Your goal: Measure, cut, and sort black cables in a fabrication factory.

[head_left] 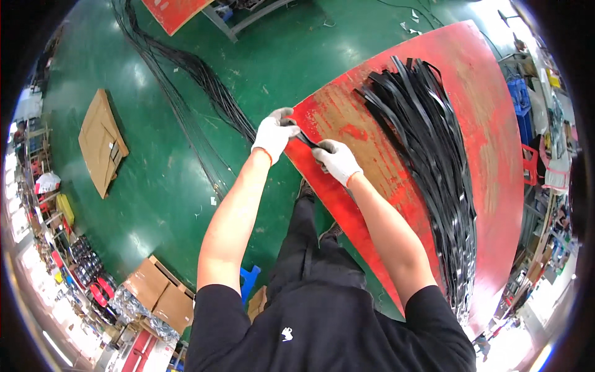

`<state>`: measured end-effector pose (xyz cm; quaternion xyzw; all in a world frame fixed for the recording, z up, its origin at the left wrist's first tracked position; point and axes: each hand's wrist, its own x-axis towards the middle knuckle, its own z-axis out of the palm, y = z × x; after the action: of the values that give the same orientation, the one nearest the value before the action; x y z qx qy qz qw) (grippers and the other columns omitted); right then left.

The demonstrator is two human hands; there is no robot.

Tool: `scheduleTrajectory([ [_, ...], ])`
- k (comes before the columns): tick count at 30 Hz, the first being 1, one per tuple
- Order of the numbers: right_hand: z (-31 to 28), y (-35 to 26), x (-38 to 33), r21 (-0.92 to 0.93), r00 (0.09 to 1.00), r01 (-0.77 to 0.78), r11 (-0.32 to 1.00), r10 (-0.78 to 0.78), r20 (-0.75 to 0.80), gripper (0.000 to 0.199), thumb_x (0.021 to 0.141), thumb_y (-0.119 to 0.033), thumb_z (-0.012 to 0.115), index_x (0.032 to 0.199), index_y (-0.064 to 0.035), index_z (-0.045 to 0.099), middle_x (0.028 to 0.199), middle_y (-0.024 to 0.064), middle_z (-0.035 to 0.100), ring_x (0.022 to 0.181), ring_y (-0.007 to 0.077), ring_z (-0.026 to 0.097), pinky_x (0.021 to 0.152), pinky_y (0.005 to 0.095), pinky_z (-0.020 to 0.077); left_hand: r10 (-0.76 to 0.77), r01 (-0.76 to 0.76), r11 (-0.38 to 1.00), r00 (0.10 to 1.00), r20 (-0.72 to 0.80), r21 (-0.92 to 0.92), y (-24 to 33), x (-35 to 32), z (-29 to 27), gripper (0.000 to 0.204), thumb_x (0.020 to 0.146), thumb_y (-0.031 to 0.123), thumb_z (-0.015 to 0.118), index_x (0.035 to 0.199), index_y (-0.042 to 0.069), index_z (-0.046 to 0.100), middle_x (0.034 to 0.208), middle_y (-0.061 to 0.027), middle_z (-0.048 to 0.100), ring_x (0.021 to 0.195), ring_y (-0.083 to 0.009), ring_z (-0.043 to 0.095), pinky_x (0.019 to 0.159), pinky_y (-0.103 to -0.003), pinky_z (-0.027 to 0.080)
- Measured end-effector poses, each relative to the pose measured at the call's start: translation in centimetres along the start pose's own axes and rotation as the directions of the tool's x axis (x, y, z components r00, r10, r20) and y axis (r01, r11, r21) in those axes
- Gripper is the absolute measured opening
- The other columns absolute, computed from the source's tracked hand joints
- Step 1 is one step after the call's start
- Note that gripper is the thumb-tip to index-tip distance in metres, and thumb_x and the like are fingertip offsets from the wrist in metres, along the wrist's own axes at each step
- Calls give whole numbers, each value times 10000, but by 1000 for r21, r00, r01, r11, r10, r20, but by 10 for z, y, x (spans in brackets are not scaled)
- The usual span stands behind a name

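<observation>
Two gloved hands show in the head view above the near edge of a worn red table (pixel 502 204): the left hand (pixel 274 133) has its fingers closed on one end of a dark strip (pixel 307 141), and the right hand (pixel 338 161) pinches it farther right. Many black strips (pixel 427 149) lie heaped across the tabletop. A long dark bundle (pixel 207 77) trails over the green floor (pixel 155 217) toward the left hand; whether it joins the held strip is hard to tell.

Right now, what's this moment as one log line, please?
left hand: gripping black strip | right hand: gripping same strip | red table: black bundle lying on top | green floor: dark strands stretched across
</observation>
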<state>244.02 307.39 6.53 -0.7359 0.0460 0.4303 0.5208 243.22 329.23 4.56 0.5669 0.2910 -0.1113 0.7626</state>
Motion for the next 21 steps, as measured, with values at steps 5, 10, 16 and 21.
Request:
scheduleTrajectory([
  [5, 3, -7, 20, -70, 992, -120, 990, 117, -57, 392, 1049, -388, 634, 986, -10, 718, 758, 52, 684, 594, 135, 632, 595, 335, 523, 316, -246, 851, 946, -77, 464, -12, 15, 3, 516, 893, 12, 735, 1396, 57, 631, 984, -73, 728, 943, -210, 697, 885, -350, 572],
  [10, 9, -15, 32, -45, 990, -108, 993, 103, -97, 374, 1049, -366, 643, 1054, 1, 717, 786, 53, 683, 612, 134, 620, 584, 323, 527, 526, -296, 659, 838, -143, 692, -21, 25, 7, 483, 866, 95, 769, 1336, 119, 665, 935, -55, 745, 999, -292, 681, 952, -433, 538],
  [16, 14, -8, 51, -144, 987, -91, 985, 70, -147, 357, 1046, -348, 654, 1071, -1, 734, 770, 57, 693, 612, 127, 630, 566, 321, 526, 572, -230, 590, 795, -200, 774, -28, 33, 3, 515, 857, 216, 830, 1337, 125, 669, 1121, -87, 724, 1098, -322, 642, 1025, -457, 492],
  [21, 20, 6, 58, -253, 972, 16, 967, -74, -222, 356, 1036, -348, 664, 1024, -1, 743, 716, 50, 683, 571, 123, 625, 551, 316, 512, 576, -259, 549, 806, -135, 795, -40, 32, 1, 567, 844, 371, 850, 1322, 121, 675, 1258, -112, 694, 1202, -341, 608, 1049, -479, 472],
])
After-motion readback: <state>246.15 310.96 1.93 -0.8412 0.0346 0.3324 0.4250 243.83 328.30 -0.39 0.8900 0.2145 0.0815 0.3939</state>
